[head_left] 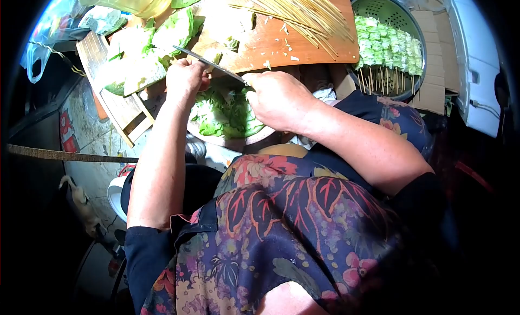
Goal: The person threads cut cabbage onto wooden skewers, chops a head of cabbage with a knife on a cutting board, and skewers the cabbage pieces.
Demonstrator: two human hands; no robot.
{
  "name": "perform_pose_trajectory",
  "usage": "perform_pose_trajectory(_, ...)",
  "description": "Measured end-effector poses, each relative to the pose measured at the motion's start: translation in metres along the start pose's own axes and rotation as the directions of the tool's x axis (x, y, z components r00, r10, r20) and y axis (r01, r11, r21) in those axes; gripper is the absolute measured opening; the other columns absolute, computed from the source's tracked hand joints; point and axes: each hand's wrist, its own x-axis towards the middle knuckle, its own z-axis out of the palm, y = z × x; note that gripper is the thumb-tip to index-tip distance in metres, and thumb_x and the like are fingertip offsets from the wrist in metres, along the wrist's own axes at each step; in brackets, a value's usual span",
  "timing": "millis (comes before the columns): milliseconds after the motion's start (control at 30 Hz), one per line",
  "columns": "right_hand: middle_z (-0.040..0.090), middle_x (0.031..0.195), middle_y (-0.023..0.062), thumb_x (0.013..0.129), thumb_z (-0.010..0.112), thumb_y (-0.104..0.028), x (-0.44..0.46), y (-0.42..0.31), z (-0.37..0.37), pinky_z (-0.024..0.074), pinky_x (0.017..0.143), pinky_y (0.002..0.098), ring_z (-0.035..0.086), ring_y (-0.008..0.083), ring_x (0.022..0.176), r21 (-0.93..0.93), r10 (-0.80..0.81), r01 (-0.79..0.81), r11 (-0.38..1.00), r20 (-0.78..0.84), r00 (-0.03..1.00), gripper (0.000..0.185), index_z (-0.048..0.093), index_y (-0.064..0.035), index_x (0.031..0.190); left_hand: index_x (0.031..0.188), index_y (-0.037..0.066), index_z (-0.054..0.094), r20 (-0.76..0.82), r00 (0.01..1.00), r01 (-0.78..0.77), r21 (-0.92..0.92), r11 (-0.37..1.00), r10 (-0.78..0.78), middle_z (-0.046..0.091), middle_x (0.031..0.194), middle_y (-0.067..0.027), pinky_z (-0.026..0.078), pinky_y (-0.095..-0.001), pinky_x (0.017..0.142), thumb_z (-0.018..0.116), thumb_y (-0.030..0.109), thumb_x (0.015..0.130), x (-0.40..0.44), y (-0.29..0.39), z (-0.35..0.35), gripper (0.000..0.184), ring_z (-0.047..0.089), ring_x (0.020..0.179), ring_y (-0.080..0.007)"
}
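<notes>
My right hand is closed around the handle end of a knife, whose blade points up and left across the board's near edge. Close to the blade, my left hand has its fingers curled in; what they hold, if anything, is hidden. Below both hands, green leaf pieces fill a round basin. Pale green leaves lie at the left side of the orange-brown cutting board, some hanging over its edge.
Many thin wooden skewers lie across the board. On the right, a green colander holds skewered leaf bundles beside cardboard. A yellowish translucent container stands at the back left, near a wooden stool or frame and plastic bag.
</notes>
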Motion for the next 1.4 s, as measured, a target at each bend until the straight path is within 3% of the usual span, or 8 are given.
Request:
perform_pose_trajectory(333,0.063,0.082,0.0274,0.083,0.054,-0.018,0.018,-0.006,-0.008,0.0501,0.078,0.0454,0.063,0.0418,0.083,-0.022,0.161,-0.159,0.987,0.114,0.98,0.026,0.062,0.0061,0.087,0.086,-0.002,0.057,-0.024,1.0,-0.016,0.008,1.0,0.016,0.061,0.067,-0.0078,0.051,-0.0261,0.048,0.061,0.008,0.086,-0.001,0.006,-0.004,0.011,0.059,0.051,-0.0138)
perform_pose_trajectory(600,0.064,0.086,0.0249,0.084,0.054,-0.019,0.013,0.007,0.002,0.0497,0.079,0.0436,0.062,0.04,0.085,-0.021,0.105,-0.103,0.994,0.077,0.992,0.026,0.061,0.0033,0.097,0.094,0.002,0.062,-0.026,0.999,-0.029,0.259,0.966,0.037,0.067,0.076,-0.0076,0.05,-0.0262,0.055,0.053,0.026,0.093,-0.014,0.023,-0.014,0.026,0.061,0.06,-0.012)
perform_pose_trajectory(667,0.064,0.086,0.0239,0.085,0.054,-0.019,0.01,0.003,-0.005,0.0496,0.078,0.0432,0.062,0.0391,0.085,-0.006,0.089,-0.088,0.996,0.085,0.992,0.026,0.061,0.0017,0.099,0.095,0.0,0.063,-0.045,0.976,-0.161,0.5,0.851,0.211,0.068,0.077,-0.0113,0.051,-0.0302,0.06,0.056,0.024,0.09,-0.02,0.032,-0.015,0.026,0.064,0.064,-0.0164)
perform_pose_trajectory(700,0.064,0.086,0.0229,0.085,0.053,-0.019,0.007,-0.001,-0.011,0.0494,0.077,0.0429,0.063,0.0379,0.083,0.034,0.072,-0.074,0.997,0.054,0.996,0.026,0.061,-0.0001,0.1,0.094,0.0,0.064,-0.065,0.923,-0.227,0.701,0.676,0.378,0.066,0.074,-0.0162,0.051,-0.0376,0.071,0.057,0.024,0.089,-0.018,0.033,-0.016,0.026,0.066,0.073,-0.0301)
perform_pose_trajectory(933,0.062,0.075,0.0193,0.086,0.052,-0.019,0.006,-0.006,-0.035,0.0476,0.067,0.0385,0.061,0.0327,0.07,0.181,0.089,-0.053,0.982,-0.199,0.976,0.024,0.062,-0.003,0.1,0.103,-0.001,0.061,0.133,0.633,-0.593,0.716,0.367,0.763,0.066,0.095,-0.02,0.049,-0.0375,0.076,0.061,0.026,0.088,0.001,0.048,0.007,0.032,0.064,0.088,-0.0313)
perform_pose_trajectory(967,0.061,0.072,0.0187,0.086,0.052,-0.019,0.006,-0.004,-0.037,0.0467,0.065,0.0374,0.06,0.0315,0.067,0.212,0.064,-0.008,0.977,-0.258,0.964,0.023,0.061,-0.0007,0.096,0.111,0.0,0.06,0.112,0.733,-0.544,0.688,0.481,0.67,0.065,0.097,-0.0197,0.048,-0.0384,0.081,0.062,0.028,0.087,-0.003,0.052,0.013,0.037,0.063,0.093,-0.0319)
perform_pose_trajectory(1200,0.062,0.079,0.0248,0.086,0.048,-0.02,0.006,-0.011,-0.057,0.0487,0.075,0.0463,0.061,0.0415,0.08,0.233,0.13,-0.079,0.969,-0.21,0.969,0.024,0.059,0.0011,0.088,0.113,0.005,0.061,0.23,0.814,-0.506,0.731,0.458,0.533,0.064,0.103,-0.0193,0.044,-0.0404,0.092,0.054,0.019,0.085,0.016,0.06,0.018,0.032,0.059,0.103,-0.0334)
perform_pose_trajectory(1400,0.06,0.072,0.0209,0.086,0.052,-0.019,0.007,-0.001,-0.046,0.0473,0.065,0.0405,0.061,0.0358,0.069,0.209,0.1,-0.053,0.977,-0.222,0.97,0.022,0.058,0.0012,0.094,0.103,0.005,0.066,0.18,0.943,-0.312,0.773,0.553,0.28,0.068,0.086,-0.0129,0.051,-0.0334,0.075,0.064,0.02,0.082,-0.001,0.08,0.019,0.025,0.066,0.079,-0.0213)
